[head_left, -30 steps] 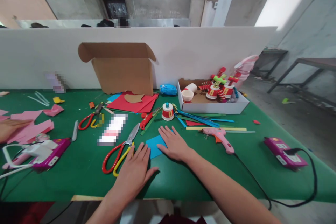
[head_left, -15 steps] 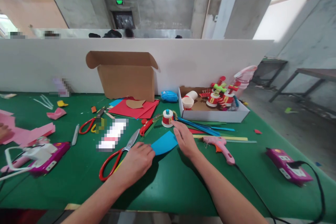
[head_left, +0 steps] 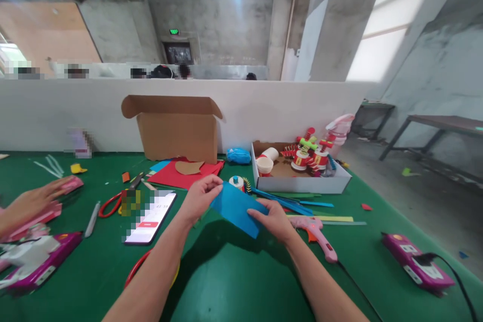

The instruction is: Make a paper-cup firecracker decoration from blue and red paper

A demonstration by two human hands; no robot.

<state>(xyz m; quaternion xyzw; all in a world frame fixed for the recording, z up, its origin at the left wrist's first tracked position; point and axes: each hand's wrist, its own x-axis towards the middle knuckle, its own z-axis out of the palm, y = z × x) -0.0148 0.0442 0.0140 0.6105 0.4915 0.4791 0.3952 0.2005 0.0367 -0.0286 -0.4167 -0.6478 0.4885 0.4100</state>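
A piece of blue paper is held up above the green table, tilted, between my two hands. My left hand pinches its upper left corner. At its right edge, my right hand grips it with the thumb on the near face. Just behind the paper stands a small white-and-red paper cup with a blue piece on top, partly hidden. Large red-handled scissors lie mostly covered by my left forearm. To the right of my right hand rests a pink hot glue gun.
A white box with decorated cups stands at the back right, before a white partition. Red paper sheets and a phone lie left. Purple power strips flank the table. At far left a co-worker's hand touches pink paper.
My hands have lifted the blue paper off the table and tilted it. My left hand has moved up to its corner. The view has tipped upward, and the co-worker's hand reaches further in.
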